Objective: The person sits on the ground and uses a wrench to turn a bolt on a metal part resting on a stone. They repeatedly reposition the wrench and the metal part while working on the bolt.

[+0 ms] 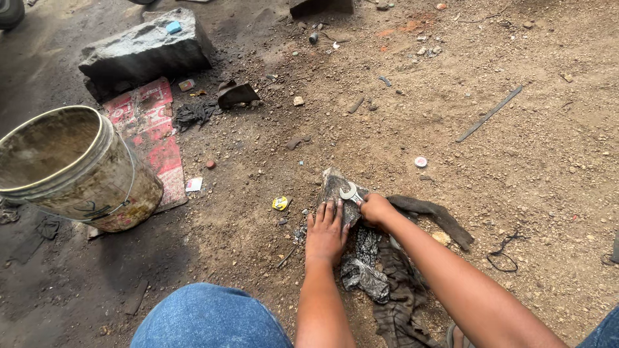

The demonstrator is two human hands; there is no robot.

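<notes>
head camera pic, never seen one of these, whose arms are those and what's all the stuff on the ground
The camera sits on a person's head and looks down, so the two bare arms are the wearer's own; the blue shape at the bottom edge is their knee in denim.

The left hand lies flat, pressing on a dark flat piece on the dirt ground. The right hand has its grip closed on a small metal spanner, whose open end lies on that piece.

Under the arms lie dirty rags. To the left stand a grimy bucket, a red printed sheet and a big grey stone. Pebbles, scraps and a thin dark strip are scattered about.
</notes>
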